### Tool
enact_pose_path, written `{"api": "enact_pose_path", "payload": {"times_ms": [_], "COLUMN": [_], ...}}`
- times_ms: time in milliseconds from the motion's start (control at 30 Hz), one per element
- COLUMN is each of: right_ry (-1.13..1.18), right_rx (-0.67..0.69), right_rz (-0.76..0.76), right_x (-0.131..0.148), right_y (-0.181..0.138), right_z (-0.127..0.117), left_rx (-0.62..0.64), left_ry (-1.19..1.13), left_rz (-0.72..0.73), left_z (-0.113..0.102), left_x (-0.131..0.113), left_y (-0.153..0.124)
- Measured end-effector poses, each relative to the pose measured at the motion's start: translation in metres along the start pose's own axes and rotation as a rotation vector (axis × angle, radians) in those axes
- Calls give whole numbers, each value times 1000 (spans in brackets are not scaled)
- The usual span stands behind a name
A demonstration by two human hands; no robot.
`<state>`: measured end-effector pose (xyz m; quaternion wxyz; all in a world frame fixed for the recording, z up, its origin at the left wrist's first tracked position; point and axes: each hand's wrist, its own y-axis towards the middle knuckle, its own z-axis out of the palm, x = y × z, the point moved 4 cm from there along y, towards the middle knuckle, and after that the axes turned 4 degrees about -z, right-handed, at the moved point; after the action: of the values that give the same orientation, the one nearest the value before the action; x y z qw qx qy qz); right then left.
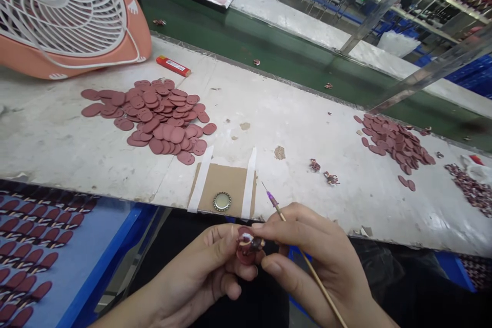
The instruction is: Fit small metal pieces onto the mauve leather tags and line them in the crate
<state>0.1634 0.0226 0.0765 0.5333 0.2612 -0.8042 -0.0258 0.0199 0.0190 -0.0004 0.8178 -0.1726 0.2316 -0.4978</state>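
My left hand [209, 261] is closed, its thumb and fingers pinching a small painted figurine [248, 243] with a maroon oval base. My right hand [315, 256] holds a thin wooden-handled stick [313, 271] with a purple collar and a fine needle-like tip pointing up and away. The fingertips of the right hand also touch the figurine's right side. Just beyond the hands, a metal bottle cap [222, 201] lies on a piece of cardboard [223, 177] fixed by two white tape strips. More small figurines [331, 178] lie on the white table to the right.
A pile of maroon oval discs [165, 118] lies left of centre, another disc pile [397, 141] at right. An orange fan [73, 10] stands at the far left, near a red box [173, 66]. A blue tray [88, 246] holds rows of finished-looking pieces. Behind runs a green belt [292, 61].
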Motion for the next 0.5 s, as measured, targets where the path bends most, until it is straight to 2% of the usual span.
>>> {"api": "enact_pose_path", "payload": {"times_ms": [500], "right_ry": [-1], "right_rx": [-22], "right_rz": [-27], "right_x": [0], "right_y": [-1], "right_z": [4], "left_rx": [-60], "left_ry": [-1], "left_rz": [-14], "left_z": [-2], "left_x": [8], "left_y": [0]}}
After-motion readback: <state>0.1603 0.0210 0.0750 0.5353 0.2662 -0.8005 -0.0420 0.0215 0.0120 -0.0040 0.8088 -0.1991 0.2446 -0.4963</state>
